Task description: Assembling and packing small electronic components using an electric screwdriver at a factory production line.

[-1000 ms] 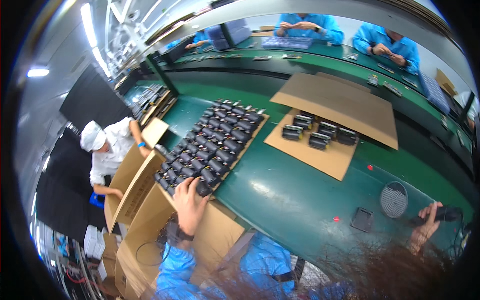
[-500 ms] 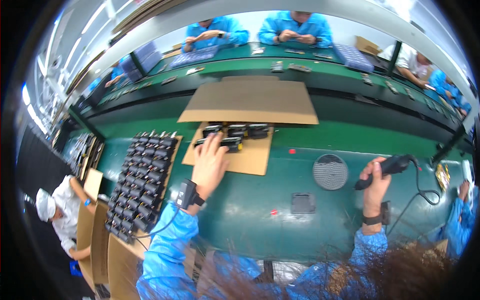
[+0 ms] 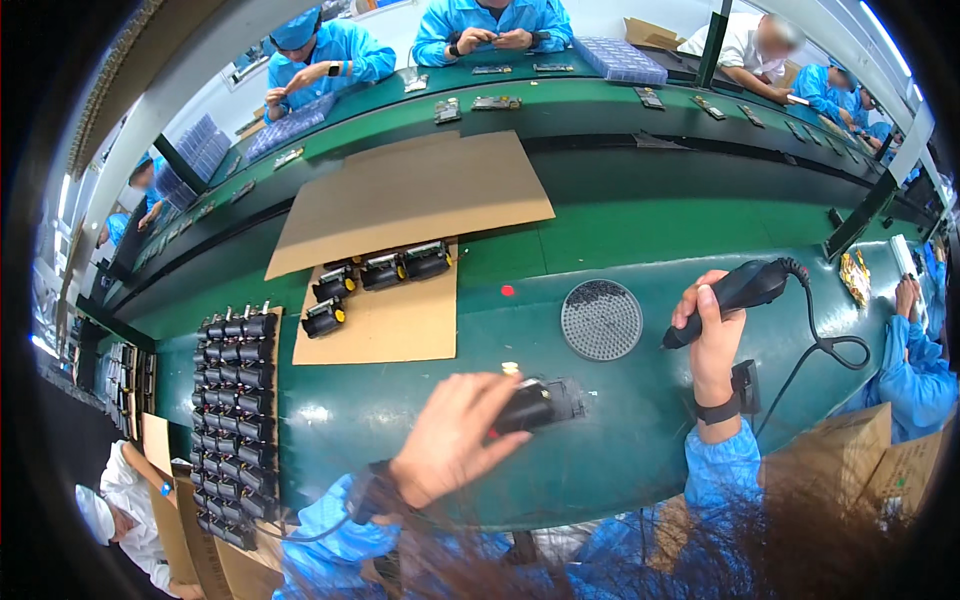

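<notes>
1. Left hand (image 3: 455, 435), just below center frame: thumb and fingers look wrapped around a black unit (image 3: 526, 408), kinda blurry though. The unit's far end is right by a flat dark fixture (image 3: 574, 397).
2. Right hand (image 3: 714, 345), right of center: fingers curled around a black corded tool (image 3: 748, 287), tip pointing left.
3. More black units (image 3: 428, 261) sit on cardboard (image 3: 420, 335), left of center, plus packed rows (image 3: 235, 420) at lower left.
</notes>
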A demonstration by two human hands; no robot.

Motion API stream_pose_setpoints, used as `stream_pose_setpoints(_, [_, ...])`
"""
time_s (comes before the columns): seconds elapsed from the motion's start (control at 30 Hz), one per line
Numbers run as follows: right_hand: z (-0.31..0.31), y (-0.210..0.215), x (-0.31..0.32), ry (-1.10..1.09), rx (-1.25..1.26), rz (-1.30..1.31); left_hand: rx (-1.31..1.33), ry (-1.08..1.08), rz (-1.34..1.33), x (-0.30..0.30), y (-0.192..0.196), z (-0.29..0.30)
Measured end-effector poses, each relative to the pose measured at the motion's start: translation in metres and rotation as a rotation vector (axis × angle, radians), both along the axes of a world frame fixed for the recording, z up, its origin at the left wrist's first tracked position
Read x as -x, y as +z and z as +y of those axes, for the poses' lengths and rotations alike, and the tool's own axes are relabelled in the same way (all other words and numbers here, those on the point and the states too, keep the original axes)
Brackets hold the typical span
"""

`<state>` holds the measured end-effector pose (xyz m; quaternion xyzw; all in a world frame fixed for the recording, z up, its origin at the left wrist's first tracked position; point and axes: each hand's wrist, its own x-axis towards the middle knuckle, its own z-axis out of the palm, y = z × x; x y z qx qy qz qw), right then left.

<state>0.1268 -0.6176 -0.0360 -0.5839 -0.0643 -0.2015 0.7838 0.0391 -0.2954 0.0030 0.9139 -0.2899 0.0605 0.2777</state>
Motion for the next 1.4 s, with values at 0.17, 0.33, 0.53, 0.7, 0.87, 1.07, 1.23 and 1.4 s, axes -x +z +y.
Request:
stream_pose_setpoints(0.17, [0.005,0.000,-0.001,0.001,-0.020,-0.028,0.037,-0.093,-0.008,-0.006,-0.021,-0.029])
stream_pose_setpoints(0.33, [0.005,0.000,0.002,-0.009,0.034,-0.037,-0.052,-0.072,-0.031,-0.012,-0.033,-0.033])
stream_pose_setpoints(0.53, [0.024,0.031,0.010,0.117,-0.087,-0.091,0.020,-0.066,0.023,-0.014,-0.039,-0.028])
stream_pose_setpoints(0.7, [0.057,0.030,0.006,0.273,-0.095,-0.170,0.006,-0.082,0.045,-0.014,-0.041,-0.027])
stream_pose_setpoints(0.87, [0.072,0.018,-0.005,0.265,-0.109,-0.091,-0.024,-0.073,0.031,-0.010,-0.047,-0.023])
stream_pose_setpoints(1.07, [0.073,0.011,-0.012,0.245,-0.126,-0.054,-0.024,-0.096,0.049,-0.008,-0.050,-0.021])
stream_pose_setpoints(1.23, [0.075,0.009,-0.014,0.248,-0.132,-0.042,-0.011,-0.101,0.030,-0.010,-0.050,-0.020])
stream_pose_setpoints(1.4, [0.075,0.007,-0.016,0.252,-0.121,-0.048,0.000,-0.097,0.029,-0.011,-0.050,-0.019])
